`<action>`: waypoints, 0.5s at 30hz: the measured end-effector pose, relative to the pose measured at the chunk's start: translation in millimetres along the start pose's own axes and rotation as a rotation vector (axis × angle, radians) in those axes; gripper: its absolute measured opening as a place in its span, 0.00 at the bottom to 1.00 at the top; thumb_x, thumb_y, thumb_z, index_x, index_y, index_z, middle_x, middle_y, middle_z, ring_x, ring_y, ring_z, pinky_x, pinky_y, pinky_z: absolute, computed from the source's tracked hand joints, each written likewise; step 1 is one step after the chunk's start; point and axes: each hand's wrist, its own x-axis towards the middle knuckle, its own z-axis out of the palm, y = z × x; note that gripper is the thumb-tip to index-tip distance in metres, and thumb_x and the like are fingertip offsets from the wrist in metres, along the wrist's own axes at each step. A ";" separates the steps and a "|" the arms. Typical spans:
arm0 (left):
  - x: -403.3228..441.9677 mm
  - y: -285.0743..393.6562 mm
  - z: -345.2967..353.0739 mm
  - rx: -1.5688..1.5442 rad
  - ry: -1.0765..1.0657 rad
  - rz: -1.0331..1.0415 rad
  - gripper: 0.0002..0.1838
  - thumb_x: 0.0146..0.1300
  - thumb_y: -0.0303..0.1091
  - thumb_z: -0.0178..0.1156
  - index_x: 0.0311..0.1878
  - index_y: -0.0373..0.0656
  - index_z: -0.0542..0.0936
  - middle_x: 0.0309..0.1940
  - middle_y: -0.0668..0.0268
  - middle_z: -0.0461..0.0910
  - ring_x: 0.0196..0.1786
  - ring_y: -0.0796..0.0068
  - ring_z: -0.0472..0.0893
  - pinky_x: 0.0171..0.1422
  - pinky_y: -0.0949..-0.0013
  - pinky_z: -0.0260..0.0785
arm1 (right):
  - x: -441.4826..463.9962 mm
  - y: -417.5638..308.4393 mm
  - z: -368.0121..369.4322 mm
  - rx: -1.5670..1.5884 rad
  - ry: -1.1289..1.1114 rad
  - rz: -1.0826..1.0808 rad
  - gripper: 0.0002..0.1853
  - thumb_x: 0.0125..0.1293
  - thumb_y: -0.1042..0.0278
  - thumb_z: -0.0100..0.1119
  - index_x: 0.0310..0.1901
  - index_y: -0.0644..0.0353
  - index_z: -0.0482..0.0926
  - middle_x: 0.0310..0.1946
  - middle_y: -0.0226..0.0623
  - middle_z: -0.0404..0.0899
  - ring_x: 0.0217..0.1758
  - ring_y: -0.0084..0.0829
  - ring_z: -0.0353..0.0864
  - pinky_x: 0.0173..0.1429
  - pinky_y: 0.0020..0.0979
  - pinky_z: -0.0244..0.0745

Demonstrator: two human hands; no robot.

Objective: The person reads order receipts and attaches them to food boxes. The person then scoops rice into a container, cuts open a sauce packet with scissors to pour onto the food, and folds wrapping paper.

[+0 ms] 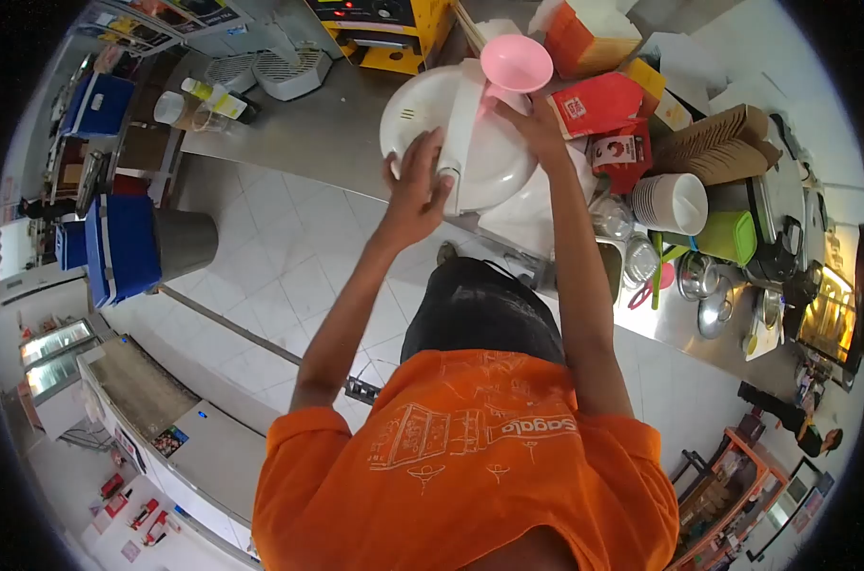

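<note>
A round white lid or appliance [508, 176] with a raised white band across it lies at the counter's edge. My left hand [418, 195] is at its left side, fingers spread on the surface and thumb near the band's lower end. My right hand [539, 128] is over its upper right part, fingers closed around the handle of a pink scoop [517, 63]; part of this grip is hidden. The scoop's round bowl is above the band's upper end.
Red packets [598, 103], a stack of white bowls [670, 203], cardboard trays [713, 147] and a green container [729, 237] crowd the right. A yellow machine [384, 38] stands behind, bottles [221, 100] at the left. Another person [810, 438] is at the far right.
</note>
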 end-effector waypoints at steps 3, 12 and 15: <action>8.9 -2.4 -0.4 -0.197 -0.084 -0.103 0.33 0.71 0.42 0.53 0.75 0.49 0.54 0.68 0.57 0.67 0.72 0.63 0.65 0.75 0.41 0.21 | 16.6 4.7 -0.7 0.322 -0.106 0.334 0.26 0.60 0.67 0.69 0.59 0.64 0.73 0.55 0.36 0.78 0.59 0.28 0.75 0.63 0.33 0.70; 47.6 12.1 -36.7 -0.177 -0.062 -0.021 0.33 0.66 0.36 0.59 0.73 0.49 0.59 0.55 0.56 0.77 0.65 0.61 0.72 0.74 0.50 0.46 | -24.0 24.4 -89.4 0.650 0.382 0.144 0.16 0.71 0.64 0.52 0.55 0.63 0.72 0.47 0.37 0.77 0.49 0.33 0.78 0.56 0.36 0.76; 130.2 41.9 -74.4 -0.306 -0.221 -0.155 0.32 0.61 0.41 0.64 0.66 0.42 0.66 0.52 0.52 0.77 0.56 0.54 0.77 0.62 0.58 0.67 | -56.8 -20.4 -121.9 0.623 0.456 0.070 0.15 0.71 0.65 0.51 0.55 0.63 0.71 0.46 0.36 0.76 0.46 0.34 0.78 0.52 0.35 0.78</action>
